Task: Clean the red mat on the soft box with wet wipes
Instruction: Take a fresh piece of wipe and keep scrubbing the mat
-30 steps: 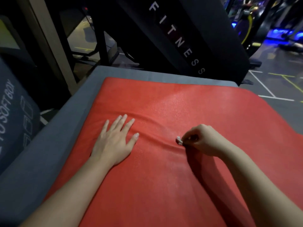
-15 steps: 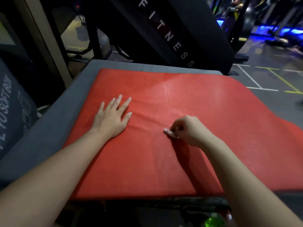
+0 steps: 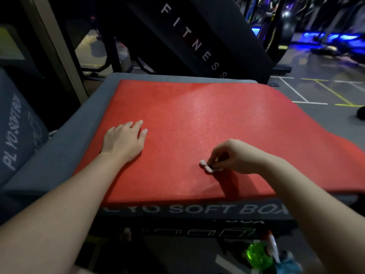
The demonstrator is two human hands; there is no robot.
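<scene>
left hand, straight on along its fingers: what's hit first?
Way looks free: the left hand has only bare red mat ahead to the far edge, as far as depth shows. The wipe lies off that line.

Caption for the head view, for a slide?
Left hand flat on red mat; right hand pinches wet wipe against it.
</scene>
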